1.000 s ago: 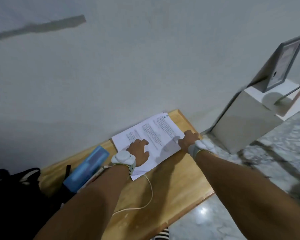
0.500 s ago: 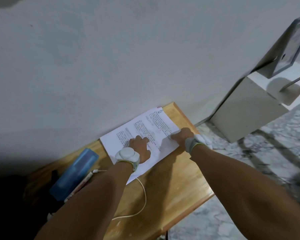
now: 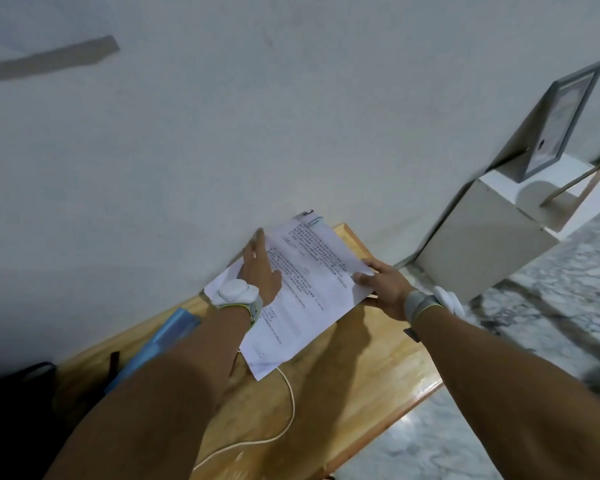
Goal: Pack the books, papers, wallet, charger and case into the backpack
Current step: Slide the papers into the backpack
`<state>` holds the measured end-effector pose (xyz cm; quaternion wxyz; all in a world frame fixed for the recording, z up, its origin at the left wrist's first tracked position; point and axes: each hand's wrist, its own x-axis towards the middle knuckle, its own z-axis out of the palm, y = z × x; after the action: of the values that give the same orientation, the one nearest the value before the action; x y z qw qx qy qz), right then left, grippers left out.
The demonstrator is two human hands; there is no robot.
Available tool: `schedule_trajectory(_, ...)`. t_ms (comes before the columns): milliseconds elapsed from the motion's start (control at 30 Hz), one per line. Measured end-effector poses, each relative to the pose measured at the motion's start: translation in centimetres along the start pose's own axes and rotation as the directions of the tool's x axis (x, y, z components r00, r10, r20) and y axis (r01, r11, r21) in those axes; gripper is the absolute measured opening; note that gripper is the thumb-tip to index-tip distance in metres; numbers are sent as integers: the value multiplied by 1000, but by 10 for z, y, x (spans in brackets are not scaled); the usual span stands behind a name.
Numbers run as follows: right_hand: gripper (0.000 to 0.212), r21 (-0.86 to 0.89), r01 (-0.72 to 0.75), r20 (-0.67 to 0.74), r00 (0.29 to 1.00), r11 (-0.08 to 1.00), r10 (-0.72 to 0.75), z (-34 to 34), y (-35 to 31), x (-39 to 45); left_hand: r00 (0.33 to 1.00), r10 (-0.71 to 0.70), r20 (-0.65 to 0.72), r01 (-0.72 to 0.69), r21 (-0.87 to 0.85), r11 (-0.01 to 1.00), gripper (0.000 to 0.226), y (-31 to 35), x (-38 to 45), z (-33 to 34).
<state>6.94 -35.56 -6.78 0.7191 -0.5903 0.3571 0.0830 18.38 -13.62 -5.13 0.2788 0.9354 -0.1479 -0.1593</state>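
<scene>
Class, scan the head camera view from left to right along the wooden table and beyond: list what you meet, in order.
Black backpack → blue case → left hand → papers → right hand → white box → framed picture.

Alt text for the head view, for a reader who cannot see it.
Two bare hands lift clipped papers off a wooden table: right hand pinching the edge, left hand flat on top. A white cable and blue case lie nearby.

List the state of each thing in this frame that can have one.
papers: clipped at the top, right edge lifted off the table
left hand: flat on the papers
right hand: pinching the papers' right edge
cable: loose on the table
blue case: lying flat, partly hidden
frame: leaning against the wall
</scene>
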Motion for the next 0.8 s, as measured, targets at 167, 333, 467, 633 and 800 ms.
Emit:
schedule_trajectory(167,18,91,87,23,996,992,-89,12,-23,-23,987,-89,-135,70,-139,988,31,1,-7,-50)
schedule_trajectory(333,36,297,172,20,982,939,-187,52,-38,-53,967,-139,-214,60,-337,940,22,-14,-38,-93)
schedule_trajectory(467,39,96,208,104,970,973,-218,111,-42,-85,946,-159,-284,-2,-494,869,22,-36,-81,-135)
schedule_trajectory(633,35,-182,310,157,946,933,-284,178,-48,-133,909,-158,-387,-93,-557,825,19,-63,-137,-195)
schedule_trajectory(800,26,-99,486,237,859,868,-454,242,-56,-191,852,-153,-501,-201,-582,788,22,-92,-205,-261)
